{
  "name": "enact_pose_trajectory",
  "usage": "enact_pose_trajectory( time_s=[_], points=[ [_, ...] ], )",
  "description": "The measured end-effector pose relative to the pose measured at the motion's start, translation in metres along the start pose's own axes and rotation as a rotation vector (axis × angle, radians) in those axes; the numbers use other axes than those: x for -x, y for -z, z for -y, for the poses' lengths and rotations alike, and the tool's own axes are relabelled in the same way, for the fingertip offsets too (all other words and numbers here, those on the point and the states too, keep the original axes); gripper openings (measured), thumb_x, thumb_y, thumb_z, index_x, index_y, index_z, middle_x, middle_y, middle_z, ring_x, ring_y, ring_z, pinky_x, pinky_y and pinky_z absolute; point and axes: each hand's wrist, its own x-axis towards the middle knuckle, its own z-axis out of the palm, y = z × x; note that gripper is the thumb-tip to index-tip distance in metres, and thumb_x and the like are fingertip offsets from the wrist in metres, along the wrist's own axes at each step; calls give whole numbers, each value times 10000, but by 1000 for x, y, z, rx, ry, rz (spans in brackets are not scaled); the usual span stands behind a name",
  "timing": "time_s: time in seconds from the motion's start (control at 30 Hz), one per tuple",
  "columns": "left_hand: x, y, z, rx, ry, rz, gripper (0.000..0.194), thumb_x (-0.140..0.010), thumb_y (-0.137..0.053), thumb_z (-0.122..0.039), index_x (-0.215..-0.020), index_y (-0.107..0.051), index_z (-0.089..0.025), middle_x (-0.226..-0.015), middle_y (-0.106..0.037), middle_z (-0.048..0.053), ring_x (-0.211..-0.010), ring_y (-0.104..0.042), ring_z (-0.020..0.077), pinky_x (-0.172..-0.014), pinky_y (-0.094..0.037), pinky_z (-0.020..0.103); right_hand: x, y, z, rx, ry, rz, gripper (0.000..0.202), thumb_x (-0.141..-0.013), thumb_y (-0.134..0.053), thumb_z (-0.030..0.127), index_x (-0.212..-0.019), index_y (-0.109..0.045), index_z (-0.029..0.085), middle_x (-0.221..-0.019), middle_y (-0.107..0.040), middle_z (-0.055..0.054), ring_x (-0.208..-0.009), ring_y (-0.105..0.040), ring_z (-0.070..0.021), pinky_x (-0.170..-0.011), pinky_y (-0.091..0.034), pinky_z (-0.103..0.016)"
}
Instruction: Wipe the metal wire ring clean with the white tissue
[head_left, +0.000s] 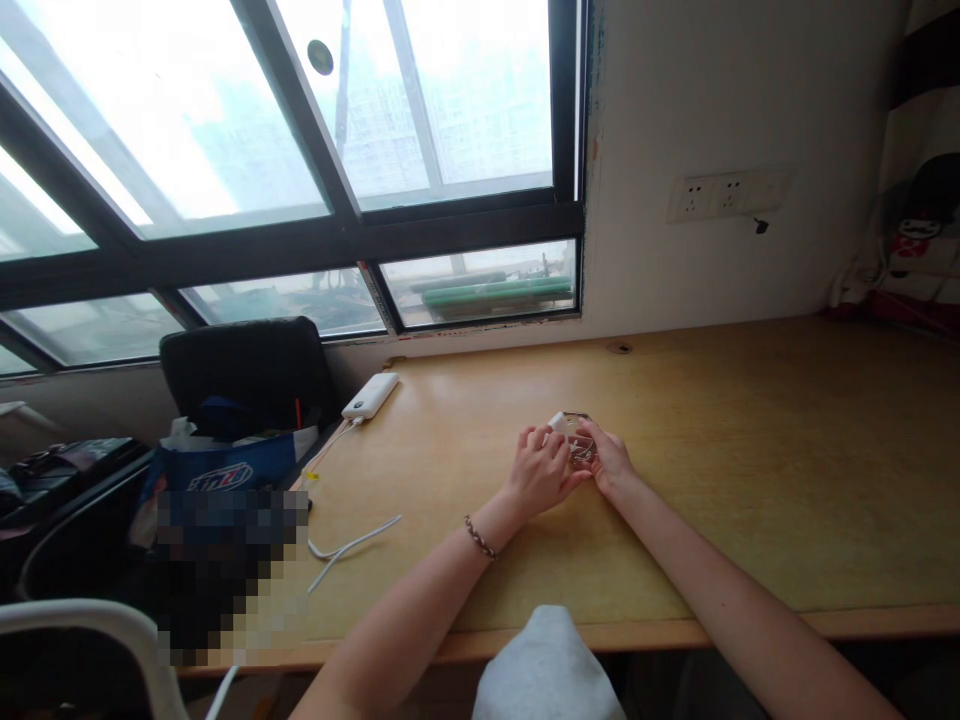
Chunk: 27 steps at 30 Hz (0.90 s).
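Both hands meet over the middle of the wooden desk. My left hand (541, 470), with a braided bracelet on its wrist, has its fingers curled round a small white object (557, 424). Opposite it, my right hand (609, 458) grips a thin, dark, looped item (581, 448) that looks like a coiled cord or chain. The loops lie between the two hands, next to the white object. Fingers cover part of both items, so whether they are joined cannot be made out.
A white power bank (371, 396) with a cable lies at the desk's back left. Another white cable (356, 542) is near the left edge. Beyond that edge stand a black chair (247, 365) and a blue bag (225, 465). Wall sockets (727, 193) are above the desk (787, 450).
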Motion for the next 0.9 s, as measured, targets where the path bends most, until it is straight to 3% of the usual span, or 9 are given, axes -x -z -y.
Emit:
enact_pose_trajectory(
  time_s=[0.1,0.2,0.3,0.47,0.7,0.9],
  points=[
    [0,2,5,118,-75,32,496,-743,-393,-543,-1017,-492,-142,-946,-566,123,-979,-462,248,-896,-297,445,0,0,1,6,-14,1,286,-571,-671,366,-712,-548,150,-594,-631,-35,-480,-567,-149,-413,-459,-250],
    [0,5,13,250,-202,80,471,-752,-390,-524,-1005,-485,-138,-1002,-560,124,-998,-467,223,-925,-301,400,0,0,2,-9,-21,12,272,-568,-672,356,-696,-549,149,-592,-628,-30,-473,-561,-139,-411,-454,-246],
    [0,7,19,286,-242,128,453,-775,-355,-506,-1017,-487,-146,-1029,-555,118,-1025,-458,216,-965,-252,403,0,1,2,-3,-15,-14,290,-551,-685,350,-706,-556,142,-603,-631,-35,-466,-558,-135,-398,-444,-238],
    [-1,8,24,243,-211,139,446,-800,-300,-494,-1005,-500,-151,-949,-587,105,-955,-499,196,-964,-221,413,-1,2,-2,37,6,33,316,-564,-667,363,-766,-582,134,-630,-647,-53,-487,-579,-153,-407,-452,-247],
    [-8,6,13,47,-140,179,449,-808,-296,-491,-698,-575,-157,-703,-607,96,-756,-545,199,-821,-315,394,1,-3,-6,111,70,55,326,-549,-689,360,-750,-599,120,-628,-645,-55,-536,-592,-162,-422,-446,-227],
    [-10,-6,-13,-43,52,95,549,-765,-333,-556,-922,-572,-87,-836,-603,172,-883,-514,276,-881,-275,464,3,-4,-3,76,118,41,344,-533,-698,414,-658,-583,114,-586,-620,-39,-477,-548,-120,-407,-415,-201]
  ],
)
